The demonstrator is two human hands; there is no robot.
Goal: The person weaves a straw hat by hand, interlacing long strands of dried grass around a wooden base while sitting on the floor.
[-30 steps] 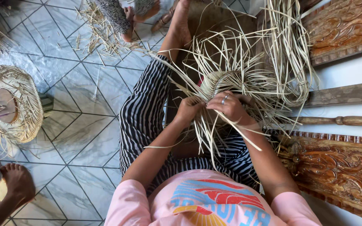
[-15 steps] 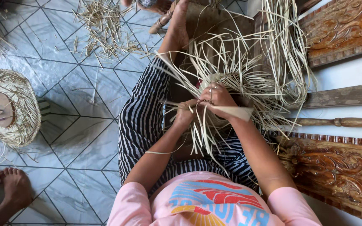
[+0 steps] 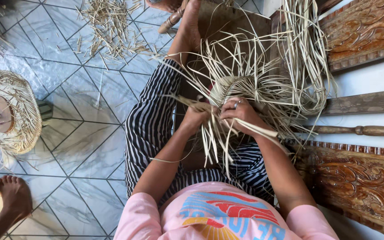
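Hands meet on a half-woven straw basket (image 3: 241,91) resting in the lap. Left hand (image 3: 196,119) is clenched around a bundle of straw strands (image 3: 214,142) that trails down from the grip; right hand (image 3: 242,116), just beside it, pinches further strands against the woven dome. Loose strands fan outward above the grip. Basket's contents, if any, cannot be made out. Far left of the grip lies another unfinished straw basket (image 3: 10,113) on the tiled floor (image 3: 81,133).

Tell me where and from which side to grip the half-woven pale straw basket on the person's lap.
Grip the half-woven pale straw basket by its tight woven dome, coming from the lap side, where the left hand and right hand already close on it. The far side bristles with loose unwoven strands that fan outward and would probably bend or slip.
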